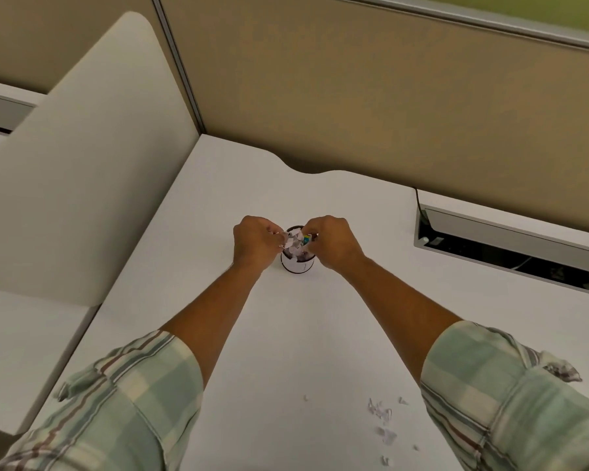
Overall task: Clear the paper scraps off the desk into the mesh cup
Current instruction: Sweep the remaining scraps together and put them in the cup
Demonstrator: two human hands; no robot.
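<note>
White desk [286,334], beige cubicle partitions [354,96]

A white table [286,334] is seen, set into a corner of beige partition panels. A mesh cup [297,263], heaped with paper scraps, stands upright near the table's middle. A loose scatter of small paper scraps [381,411] lies on the near right part of the surface, well apart from the cup. A cable slot [510,249] is recessed along the far right edge.
</note>
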